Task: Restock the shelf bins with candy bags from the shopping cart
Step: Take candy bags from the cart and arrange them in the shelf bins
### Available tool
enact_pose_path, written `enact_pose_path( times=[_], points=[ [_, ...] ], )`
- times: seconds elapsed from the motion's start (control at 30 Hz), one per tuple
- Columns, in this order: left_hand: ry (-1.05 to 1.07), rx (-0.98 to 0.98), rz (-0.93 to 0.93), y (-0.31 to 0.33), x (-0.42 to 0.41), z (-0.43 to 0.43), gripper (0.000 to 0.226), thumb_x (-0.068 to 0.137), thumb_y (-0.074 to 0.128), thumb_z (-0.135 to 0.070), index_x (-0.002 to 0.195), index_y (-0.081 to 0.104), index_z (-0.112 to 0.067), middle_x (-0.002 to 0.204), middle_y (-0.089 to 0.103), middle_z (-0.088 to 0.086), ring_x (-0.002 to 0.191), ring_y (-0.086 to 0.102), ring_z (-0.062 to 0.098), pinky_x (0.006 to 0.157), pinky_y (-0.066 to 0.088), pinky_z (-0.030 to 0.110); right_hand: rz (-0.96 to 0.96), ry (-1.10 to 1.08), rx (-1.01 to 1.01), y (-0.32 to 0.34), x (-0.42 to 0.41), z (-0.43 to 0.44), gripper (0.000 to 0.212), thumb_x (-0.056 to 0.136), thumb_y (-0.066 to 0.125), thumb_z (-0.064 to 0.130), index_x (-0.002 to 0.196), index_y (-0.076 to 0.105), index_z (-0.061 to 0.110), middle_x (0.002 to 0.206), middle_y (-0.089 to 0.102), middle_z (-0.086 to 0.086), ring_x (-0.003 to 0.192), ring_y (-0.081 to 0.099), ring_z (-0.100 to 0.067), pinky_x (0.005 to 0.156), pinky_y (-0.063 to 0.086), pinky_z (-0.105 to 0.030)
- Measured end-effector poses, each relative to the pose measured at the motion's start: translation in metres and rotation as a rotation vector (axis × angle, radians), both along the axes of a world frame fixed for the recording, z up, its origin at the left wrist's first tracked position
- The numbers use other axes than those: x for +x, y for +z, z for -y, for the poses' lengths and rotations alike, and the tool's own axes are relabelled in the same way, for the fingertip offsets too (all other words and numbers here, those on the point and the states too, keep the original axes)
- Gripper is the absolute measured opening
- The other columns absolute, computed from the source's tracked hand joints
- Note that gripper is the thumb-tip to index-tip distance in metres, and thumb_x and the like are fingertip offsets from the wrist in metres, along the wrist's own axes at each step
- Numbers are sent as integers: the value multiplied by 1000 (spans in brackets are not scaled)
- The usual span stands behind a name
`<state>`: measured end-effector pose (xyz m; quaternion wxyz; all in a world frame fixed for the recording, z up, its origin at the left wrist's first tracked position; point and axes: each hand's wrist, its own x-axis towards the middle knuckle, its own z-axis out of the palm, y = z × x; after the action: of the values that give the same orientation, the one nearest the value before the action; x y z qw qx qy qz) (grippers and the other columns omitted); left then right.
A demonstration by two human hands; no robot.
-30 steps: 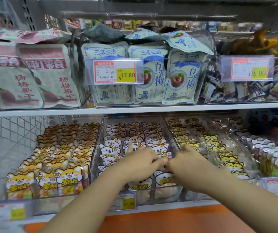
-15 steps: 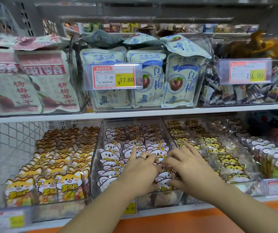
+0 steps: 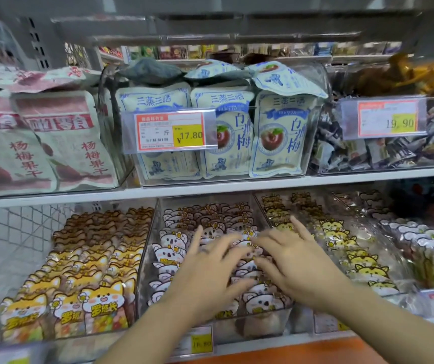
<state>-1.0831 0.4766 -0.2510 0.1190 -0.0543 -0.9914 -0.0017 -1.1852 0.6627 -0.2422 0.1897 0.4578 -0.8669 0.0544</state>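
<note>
Over the near end of the middle clear bin point(image 3: 147, 261) on the lower shelf, your left hand point(image 3: 205, 277) and right hand point(image 3: 297, 266) lie side by side, palms down with fingers spread and slightly blurred, resting on the white koala candy bags point(image 3: 168, 256) that stand in rows there, gripping none. To the left the orange fox candy bags point(image 3: 100, 303) fill their rows, to the right sit the yellow tiger bags point(image 3: 368, 271), and no shopping cart shows. Farther up, the upper shelf point(image 3: 210, 186) carries blue-and-white plum pouches point(image 3: 276, 132) behind a 17.80 price tag point(image 3: 169, 131).
</note>
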Motion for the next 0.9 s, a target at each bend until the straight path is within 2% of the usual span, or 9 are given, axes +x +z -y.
enact_pose_path(
  times=[0.07, 0.13, 0.27, 0.37, 0.47, 0.57, 0.67, 0.8, 0.9],
  points=[
    [145, 18, 69, -1, -7, -1, 76, 92, 14, -76, 157, 5, -38, 167, 0, -9, 152, 14, 17, 121, -9, 56, 104, -76, 174, 7, -14, 22, 62, 99, 16, 51, 151, 38, 25, 149, 47, 4, 137, 43, -20, 119, 17, -54],
    [181, 8, 122, -5, -13, -1, 80, 92, 10, -78, 159, 0, -35, 168, -3, -8, 154, 0, 17, 121, -9, 57, 178, -126, 366, 6, -28, 43, 59, 104, 21, 47, 157, 23, 22, 159, 33, 1, 145, 30, -22, 119, 11, -55],
    [149, -15, 166, -8, -16, 1, 71, 95, 12, -74, 155, 22, -38, 165, 16, -10, 152, 10, 15, 120, -8, 61, 168, -125, 530, 4, -36, 51, 57, 106, 22, 46, 159, 18, 24, 163, 25, 1, 147, 27, -24, 119, 5, -58],
    [84, -51, 193, -8, -7, -1, 66, 97, 12, -72, 153, 27, -41, 165, 15, -11, 151, 14, 14, 118, -10, 62, 141, -86, 612, 4, -23, 34, 51, 106, 21, 46, 151, 37, 27, 158, 35, 1, 142, 35, -25, 120, 0, -60],
    [83, -53, 196, -8, -5, -1, 67, 97, 12, -72, 156, 18, -41, 167, 8, -9, 153, 9, 15, 119, -11, 61, 220, -93, 544, 12, -23, 32, 52, 105, 18, 49, 142, 48, 27, 146, 47, 3, 137, 42, -23, 120, 7, -58],
    [109, -63, 190, -10, -10, 0, 74, 95, 7, -75, 159, 1, -37, 168, -4, -3, 155, -2, 19, 119, -9, 60, 265, -126, 354, 22, -47, 58, 50, 105, 23, 47, 146, 40, 23, 146, 50, -3, 133, 48, -26, 115, 29, -50],
    [114, -48, 206, -12, -14, 1, 78, 92, 3, -78, 158, -4, -37, 167, -10, 0, 155, -4, 20, 120, -9, 59, 295, -181, 433, 15, -71, 89, 55, 105, 28, 43, 153, 30, 18, 160, 33, -9, 143, 37, -31, 120, 19, -54],
    [113, -30, 208, -13, -12, 0, 72, 93, 6, -76, 157, 10, -42, 168, 8, 1, 153, 14, 22, 120, -4, 60, 217, -215, 473, 8, -74, 97, 45, 102, 32, 42, 135, 50, 17, 147, 49, -10, 138, 41, -34, 117, 20, -54],
    [72, -49, 127, -15, -7, 2, 67, 95, 10, -73, 151, 30, -41, 157, 35, -4, 143, 34, 21, 120, 6, 56, 250, -213, 468, 6, -59, 85, 40, 101, 30, 45, 126, 50, 21, 139, 56, -9, 133, 47, -29, 116, 24, -51]
  ],
)
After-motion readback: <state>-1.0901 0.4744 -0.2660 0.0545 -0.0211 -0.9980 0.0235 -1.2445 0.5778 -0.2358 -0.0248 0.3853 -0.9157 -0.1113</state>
